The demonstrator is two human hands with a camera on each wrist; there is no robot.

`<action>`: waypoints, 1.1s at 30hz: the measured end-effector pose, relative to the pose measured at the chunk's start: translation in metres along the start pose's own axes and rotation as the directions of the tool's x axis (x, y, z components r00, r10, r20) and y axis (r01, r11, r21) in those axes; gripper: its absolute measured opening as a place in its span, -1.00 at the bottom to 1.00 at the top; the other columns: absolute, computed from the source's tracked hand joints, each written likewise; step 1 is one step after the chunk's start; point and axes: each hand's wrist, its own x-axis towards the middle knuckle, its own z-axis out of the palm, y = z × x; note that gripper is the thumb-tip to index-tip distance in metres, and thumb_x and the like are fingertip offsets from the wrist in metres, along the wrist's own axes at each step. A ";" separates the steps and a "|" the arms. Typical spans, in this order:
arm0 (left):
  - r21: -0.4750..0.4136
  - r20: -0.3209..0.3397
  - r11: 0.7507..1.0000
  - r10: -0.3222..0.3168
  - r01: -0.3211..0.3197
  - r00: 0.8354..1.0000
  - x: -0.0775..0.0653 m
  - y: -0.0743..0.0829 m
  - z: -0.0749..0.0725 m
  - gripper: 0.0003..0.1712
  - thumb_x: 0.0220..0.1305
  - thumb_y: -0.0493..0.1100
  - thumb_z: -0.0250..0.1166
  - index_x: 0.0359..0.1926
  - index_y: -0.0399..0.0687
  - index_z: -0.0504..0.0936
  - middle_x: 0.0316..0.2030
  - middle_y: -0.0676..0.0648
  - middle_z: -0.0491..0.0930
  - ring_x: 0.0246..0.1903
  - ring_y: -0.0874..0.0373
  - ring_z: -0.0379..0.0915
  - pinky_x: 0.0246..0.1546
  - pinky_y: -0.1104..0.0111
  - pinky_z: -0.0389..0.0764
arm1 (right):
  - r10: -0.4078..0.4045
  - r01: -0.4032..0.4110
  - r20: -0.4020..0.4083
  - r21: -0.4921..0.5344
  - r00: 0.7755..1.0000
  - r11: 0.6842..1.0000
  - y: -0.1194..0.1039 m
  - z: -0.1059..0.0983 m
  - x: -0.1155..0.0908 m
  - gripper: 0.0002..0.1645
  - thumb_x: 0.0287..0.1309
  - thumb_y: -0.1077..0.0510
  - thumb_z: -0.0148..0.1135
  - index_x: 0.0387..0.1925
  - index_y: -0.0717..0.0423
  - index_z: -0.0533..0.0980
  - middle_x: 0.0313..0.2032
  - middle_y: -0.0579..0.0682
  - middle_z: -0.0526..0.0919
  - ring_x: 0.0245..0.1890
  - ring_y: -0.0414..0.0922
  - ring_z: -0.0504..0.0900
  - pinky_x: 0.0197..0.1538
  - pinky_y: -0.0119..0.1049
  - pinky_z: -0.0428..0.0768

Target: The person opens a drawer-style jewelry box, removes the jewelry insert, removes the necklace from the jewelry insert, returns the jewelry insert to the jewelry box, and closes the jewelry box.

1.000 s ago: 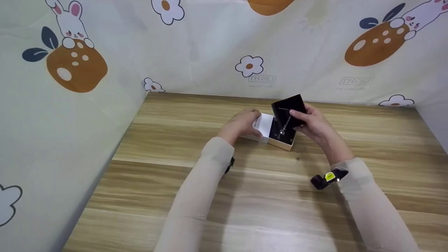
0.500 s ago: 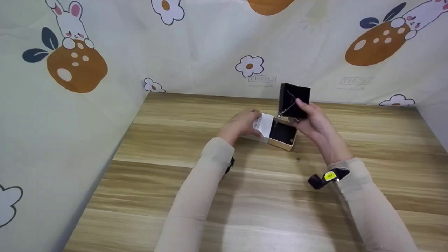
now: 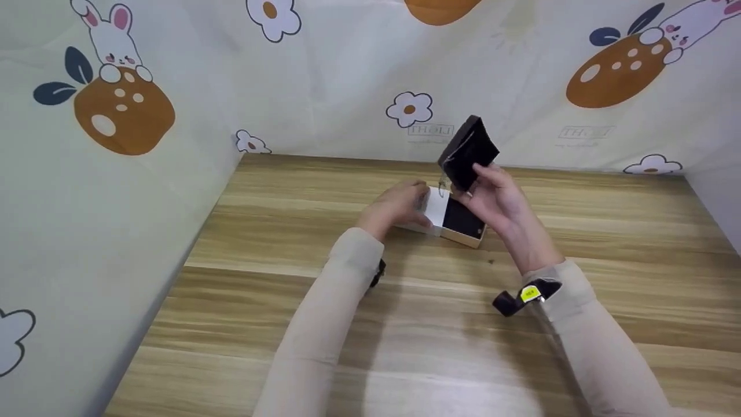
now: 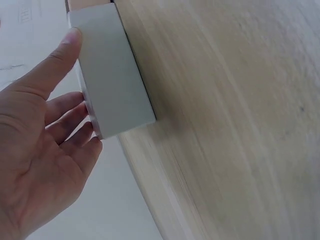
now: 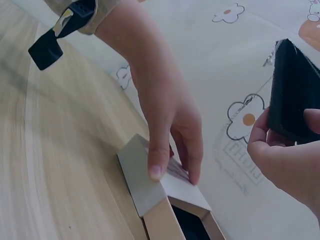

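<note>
A white box sleeve [image 3: 437, 207] lies on the table, and my left hand [image 3: 398, 205] grips it between thumb and fingers. In the left wrist view the thumb presses one long edge of the sleeve [image 4: 112, 70], with the fingers along its lower side. A tan drawer [image 3: 461, 238] with a dark interior sticks out of the sleeve's right end. Above it my right hand [image 3: 502, 202] pinches a black jewelry pad [image 3: 473, 155], held tilted and off the table. A thin silver necklace [image 5: 255, 93] dangles from the pad's left side, its lower end in front of the sleeve.
The wood-grain table [image 3: 278, 243] ends at a cloth backdrop [image 3: 324, 87] printed with flowers, rabbits and oranges. Each wrist wears a small black camera; the right one [image 3: 509, 301] hangs beside the sleeve cuff.
My right hand has lifted the black jewelry pad up and left out of the drawer and turned it, so the necklace now hangs from its left side. My left hand stays on the box.
</note>
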 end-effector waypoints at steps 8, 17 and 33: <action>-0.015 -0.073 0.999 0.028 -0.030 0.997 -0.007 -0.001 0.001 -0.15 0.09 0.10 0.51 0.35 -0.07 0.43 0.28 -0.17 0.29 0.32 -0.06 0.19 0.36 0.15 0.36 | -0.022 0.022 -0.002 0.011 1.000 1.000 0.014 0.010 0.003 -0.80 0.31 0.33 0.19 -0.16 0.00 0.63 -0.12 0.01 0.73 -0.08 -0.03 0.63 0.01 -0.22 0.57; -0.627 -0.351 0.748 -0.019 -0.220 0.936 -0.029 0.013 -0.037 -0.75 0.45 -0.27 0.15 0.05 -0.28 0.60 -0.06 -0.23 0.70 -0.09 0.02 0.67 0.01 0.27 0.68 | -0.061 0.062 -0.023 0.024 0.998 0.998 0.017 0.012 0.002 -0.76 0.31 0.41 0.14 -0.22 0.06 0.64 -0.17 0.02 0.74 -0.12 -0.06 0.67 0.02 -0.21 0.66; -0.726 -0.514 0.562 -0.061 -0.396 0.856 -0.055 0.038 -0.049 -0.65 0.21 -0.35 0.39 -0.04 -0.33 0.48 -0.09 -0.16 0.55 -0.09 0.00 0.64 0.04 0.35 0.67 | -0.168 0.162 -0.073 -0.084 0.983 0.983 0.025 0.016 0.002 -0.68 0.31 0.48 0.06 -0.05 0.08 0.50 -0.17 0.03 0.75 -0.17 -0.10 0.75 0.05 -0.23 0.72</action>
